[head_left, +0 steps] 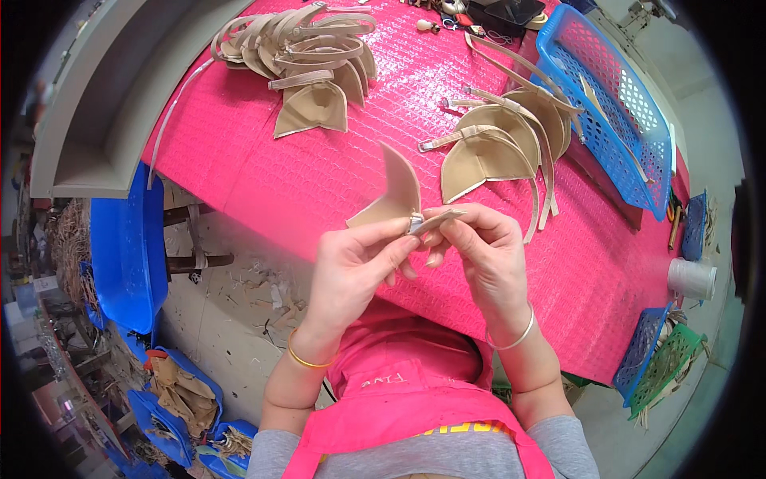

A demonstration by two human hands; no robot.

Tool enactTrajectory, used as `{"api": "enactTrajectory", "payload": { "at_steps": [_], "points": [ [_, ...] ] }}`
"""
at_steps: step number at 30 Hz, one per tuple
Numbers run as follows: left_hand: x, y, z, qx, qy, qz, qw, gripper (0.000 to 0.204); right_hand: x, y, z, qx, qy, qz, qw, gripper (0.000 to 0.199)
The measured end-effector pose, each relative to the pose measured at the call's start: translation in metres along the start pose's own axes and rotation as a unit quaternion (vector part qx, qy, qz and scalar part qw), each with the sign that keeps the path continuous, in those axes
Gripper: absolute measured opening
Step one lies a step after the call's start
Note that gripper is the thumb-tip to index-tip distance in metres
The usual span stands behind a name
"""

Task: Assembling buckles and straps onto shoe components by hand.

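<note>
Close to the table's front edge I hold a beige shoe heel piece (399,191) with a small silver buckle (416,222) at its strap end. My left hand (355,259) is closed, thumb and fingertips pinching the piece beside the buckle. From the other side my right hand (483,243) pinches a short beige strap (441,221) that meets the buckle. Just beyond my right hand lie several similar heel pieces (488,156) with long straps and buckles. A larger overlapping row of heel pieces (313,108) with looped straps lies at the far left.
A pink, shiny cover (279,180) spreads over the table. Along its right side stand a blue perforated basket (610,120), a white spool (692,279) and a green basket (669,369). Left are a grey shelf unit (120,104) and a blue bin (128,247). Scraps litter the floor.
</note>
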State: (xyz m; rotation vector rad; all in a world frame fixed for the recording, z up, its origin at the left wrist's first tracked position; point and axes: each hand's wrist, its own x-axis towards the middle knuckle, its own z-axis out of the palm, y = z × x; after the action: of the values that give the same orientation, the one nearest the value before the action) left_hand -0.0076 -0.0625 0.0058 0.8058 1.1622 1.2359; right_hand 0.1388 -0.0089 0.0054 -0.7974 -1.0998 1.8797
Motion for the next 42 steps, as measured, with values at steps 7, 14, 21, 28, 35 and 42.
{"api": "enactTrajectory", "payload": {
  "at_steps": [7,14,21,28,35,42],
  "points": [
    [0.007,-0.003,0.005,-0.091,-0.017,0.008,0.996,0.030,-0.003,0.009,-0.001,0.095,0.030,0.025,0.995,0.008],
    [0.016,-0.024,0.008,0.079,0.019,0.013,0.997,0.021,-0.014,0.022,-0.007,0.063,0.064,0.101,0.991,0.015],
    [0.012,-0.039,0.025,0.201,0.119,0.168,0.958,0.017,-0.013,0.031,-0.008,0.146,0.098,0.083,0.981,0.011],
    [0.012,-0.039,0.023,0.279,0.125,0.257,0.917,0.013,0.000,0.041,-0.005,0.071,0.140,-0.044,0.987,0.011],
    [0.012,-0.033,0.016,0.325,0.084,0.245,0.910,0.012,0.039,0.023,-0.022,-0.109,0.090,-0.061,0.988,0.008],
    [0.072,-0.005,-0.022,0.589,0.049,0.281,0.756,0.025,0.053,0.007,-0.022,-0.200,-0.030,-0.009,0.979,0.012]
  ]
}}
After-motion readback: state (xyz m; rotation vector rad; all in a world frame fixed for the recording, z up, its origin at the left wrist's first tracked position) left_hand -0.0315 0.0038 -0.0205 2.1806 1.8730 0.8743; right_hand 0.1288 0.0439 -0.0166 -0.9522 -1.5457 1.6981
